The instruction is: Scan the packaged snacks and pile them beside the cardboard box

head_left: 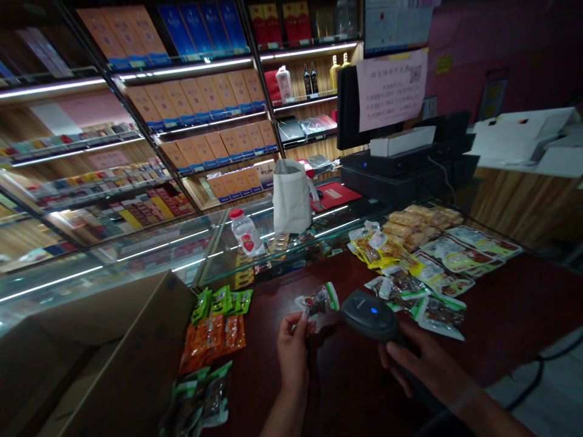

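My left hand [293,349] is closed in a pinch on a small clear snack packet [319,300] with a green and white edge, held above the dark red counter [328,376]. My right hand [421,358] is wrapped round the handle of a black barcode scanner [370,312], whose head with a blue light sits just right of the packet. The two are close together, nearly touching.
Snack packets lie in groups on the counter: green and orange ones [218,321] at left, yellow and clear ones [410,255] at right. A cardboard box [104,352] stands at far left. On the glass case are a water bottle [245,233] and a white bag [291,197]; a till monitor [364,109] behind.
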Demonstrator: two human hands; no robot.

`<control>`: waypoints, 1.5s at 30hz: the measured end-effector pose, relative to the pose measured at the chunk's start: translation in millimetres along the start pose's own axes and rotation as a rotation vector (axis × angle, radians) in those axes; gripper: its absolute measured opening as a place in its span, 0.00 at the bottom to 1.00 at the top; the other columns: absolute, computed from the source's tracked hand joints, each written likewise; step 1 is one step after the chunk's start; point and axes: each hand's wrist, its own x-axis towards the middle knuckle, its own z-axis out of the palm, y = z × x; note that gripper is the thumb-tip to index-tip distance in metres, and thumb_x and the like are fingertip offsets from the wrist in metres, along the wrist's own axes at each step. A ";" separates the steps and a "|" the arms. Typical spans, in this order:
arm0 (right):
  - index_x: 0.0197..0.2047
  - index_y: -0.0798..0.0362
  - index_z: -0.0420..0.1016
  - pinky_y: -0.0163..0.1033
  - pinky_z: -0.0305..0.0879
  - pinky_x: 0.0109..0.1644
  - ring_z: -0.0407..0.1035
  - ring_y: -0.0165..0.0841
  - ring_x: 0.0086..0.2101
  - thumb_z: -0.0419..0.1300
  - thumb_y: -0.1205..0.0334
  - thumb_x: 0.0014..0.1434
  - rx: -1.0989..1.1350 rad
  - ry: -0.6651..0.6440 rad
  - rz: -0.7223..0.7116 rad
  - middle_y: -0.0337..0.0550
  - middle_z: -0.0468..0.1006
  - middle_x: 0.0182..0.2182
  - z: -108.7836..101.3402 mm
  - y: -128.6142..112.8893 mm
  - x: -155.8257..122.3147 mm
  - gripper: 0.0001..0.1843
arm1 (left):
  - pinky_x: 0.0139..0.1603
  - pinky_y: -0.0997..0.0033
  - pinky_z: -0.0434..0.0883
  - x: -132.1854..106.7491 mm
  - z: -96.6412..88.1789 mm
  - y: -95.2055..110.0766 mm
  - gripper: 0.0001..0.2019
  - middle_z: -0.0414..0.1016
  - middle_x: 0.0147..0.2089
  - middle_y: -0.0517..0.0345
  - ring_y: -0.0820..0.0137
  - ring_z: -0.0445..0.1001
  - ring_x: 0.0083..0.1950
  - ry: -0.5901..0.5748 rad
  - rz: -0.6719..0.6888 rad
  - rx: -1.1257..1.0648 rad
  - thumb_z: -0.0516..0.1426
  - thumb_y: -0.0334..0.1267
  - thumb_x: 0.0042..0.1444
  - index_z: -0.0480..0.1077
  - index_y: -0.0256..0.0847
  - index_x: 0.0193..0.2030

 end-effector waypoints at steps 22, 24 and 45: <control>0.32 0.55 0.71 0.31 0.57 0.21 0.62 0.24 0.17 0.61 0.33 0.54 0.069 0.058 -0.020 0.34 0.70 0.21 -8.3 8.0 -64.4 0.29 | 0.23 0.77 0.70 -14.7 4.9 -8.9 0.21 0.76 0.25 0.59 0.71 0.76 0.25 -0.038 0.102 0.045 0.70 0.48 0.38 0.69 0.38 0.33; 0.32 0.55 0.73 0.31 0.58 0.21 0.62 0.25 0.17 0.61 0.33 0.54 0.069 0.047 0.002 0.36 0.72 0.20 -12.6 14.4 -76.7 0.29 | 0.28 0.76 0.73 -23.7 2.1 -4.7 0.20 0.76 0.26 0.60 0.72 0.76 0.26 -0.013 0.134 -0.012 0.70 0.46 0.38 0.70 0.37 0.32; 0.28 0.50 0.76 0.39 0.68 0.25 0.67 0.35 0.19 0.61 0.26 0.46 0.034 0.098 -0.062 0.42 0.74 0.18 -39.6 20.7 -162.0 0.32 | 0.34 0.80 0.79 -111.3 -129.6 47.6 0.12 0.79 0.31 0.52 0.73 0.81 0.31 0.435 -0.018 -0.519 0.50 0.18 0.60 0.70 0.30 0.45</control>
